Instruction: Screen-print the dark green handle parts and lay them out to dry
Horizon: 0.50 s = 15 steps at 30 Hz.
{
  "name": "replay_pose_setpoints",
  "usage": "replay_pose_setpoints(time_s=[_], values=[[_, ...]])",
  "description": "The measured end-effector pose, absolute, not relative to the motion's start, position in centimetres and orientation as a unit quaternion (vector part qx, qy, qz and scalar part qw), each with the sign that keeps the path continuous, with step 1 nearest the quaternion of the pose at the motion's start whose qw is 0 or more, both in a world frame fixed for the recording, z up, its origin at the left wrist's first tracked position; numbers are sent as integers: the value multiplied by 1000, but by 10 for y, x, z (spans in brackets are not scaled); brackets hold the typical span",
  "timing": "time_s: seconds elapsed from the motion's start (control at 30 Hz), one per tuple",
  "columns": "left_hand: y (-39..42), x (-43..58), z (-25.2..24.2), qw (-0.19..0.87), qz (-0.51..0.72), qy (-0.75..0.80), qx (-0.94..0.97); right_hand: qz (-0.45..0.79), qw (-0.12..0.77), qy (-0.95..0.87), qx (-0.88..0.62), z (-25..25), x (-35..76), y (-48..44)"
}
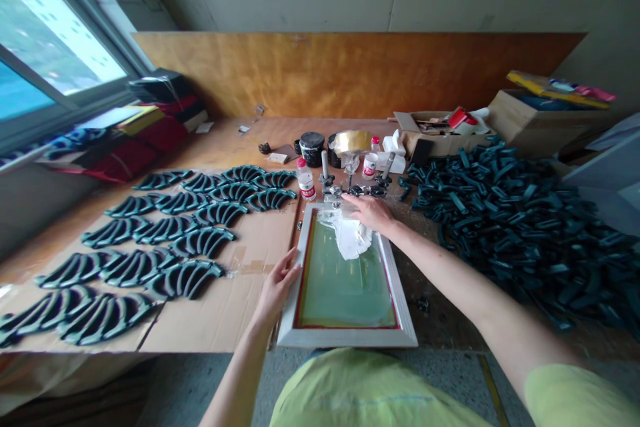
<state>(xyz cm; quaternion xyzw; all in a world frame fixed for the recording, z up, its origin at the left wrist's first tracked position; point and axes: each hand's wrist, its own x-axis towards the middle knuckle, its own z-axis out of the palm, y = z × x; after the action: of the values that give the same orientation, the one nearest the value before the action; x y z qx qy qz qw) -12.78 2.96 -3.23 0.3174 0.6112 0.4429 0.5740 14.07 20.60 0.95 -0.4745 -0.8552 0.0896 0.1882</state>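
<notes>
In front of me lies a screen-printing frame [410, 332] with pale metal edges and a green mesh [345, 293]. My left hand [283, 278] rests against its left edge, fingers loosely stretched. My right hand [373, 212] reaches over the far end, fingers extended leftward near the metal clamp [333, 193]. Beneath that hand a white patch [351, 240] spreads across the mesh; whether it is ink or a cloth I cannot make out. The right palm's underside is hidden.
Dark green curved pieces [185, 237] lie in rows on cardboard [250, 287] at left. A large heap of dark green parts [520, 227] covers the right side. Behind the frame stand a bottle [306, 181], a black tub [312, 149], a tape roll [351, 142] and boxes [545, 123].
</notes>
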Motion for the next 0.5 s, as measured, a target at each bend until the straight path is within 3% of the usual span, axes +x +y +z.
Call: replay_pose_setpoints(time_s=[0.13, 0.27, 0.4, 0.5], values=[[49, -130, 19, 515, 483, 613, 355, 94, 242, -774, -577, 23, 174, 240], [90, -120, 61, 471, 581, 544, 381, 119, 258, -691, -665, -4, 222, 221], [125, -115, 86, 463, 616, 516, 374, 170, 205, -763, -590, -52, 217, 169], [126, -112, 83, 454, 642, 504, 356, 143, 157, -830, -516, -69, 193, 141]])
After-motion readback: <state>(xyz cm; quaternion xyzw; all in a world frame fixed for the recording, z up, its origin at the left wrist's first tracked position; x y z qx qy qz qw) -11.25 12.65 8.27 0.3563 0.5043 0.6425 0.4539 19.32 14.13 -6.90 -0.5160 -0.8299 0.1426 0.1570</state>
